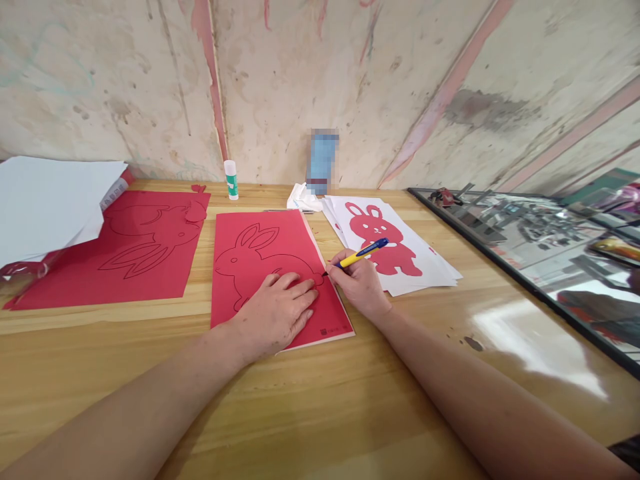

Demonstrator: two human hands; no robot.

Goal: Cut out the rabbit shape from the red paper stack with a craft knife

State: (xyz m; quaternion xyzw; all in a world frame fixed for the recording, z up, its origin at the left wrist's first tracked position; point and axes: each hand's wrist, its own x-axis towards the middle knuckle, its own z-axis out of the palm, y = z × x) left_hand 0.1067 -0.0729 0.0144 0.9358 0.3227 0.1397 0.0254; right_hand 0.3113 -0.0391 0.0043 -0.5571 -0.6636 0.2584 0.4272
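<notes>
Red paper [270, 230] with a black outline of a rabbit lies on the wooden table in front of me, on top of a paler sheet or pad that shows along its edges. My left hand [277, 310] rests flat on the paper's lower half, fingers together but stretched out, covering part of the outline. In my right hand [357, 280] is a yellow and blue pen [363, 253], pinched by the fingers. Its dark tip touches or nearly touches the paper at the rabbit's tail, near the right edge.
White sheets with a red paper-cut rabbit [385, 240] lie right. A glue stick [231, 180] and crumpled tissue [301, 198] stand near the wall. Another red sheet [155, 280] with a rabbit outline lies left, partly under white papers [50, 207]. A dark-framed glass pane [540, 267] is right.
</notes>
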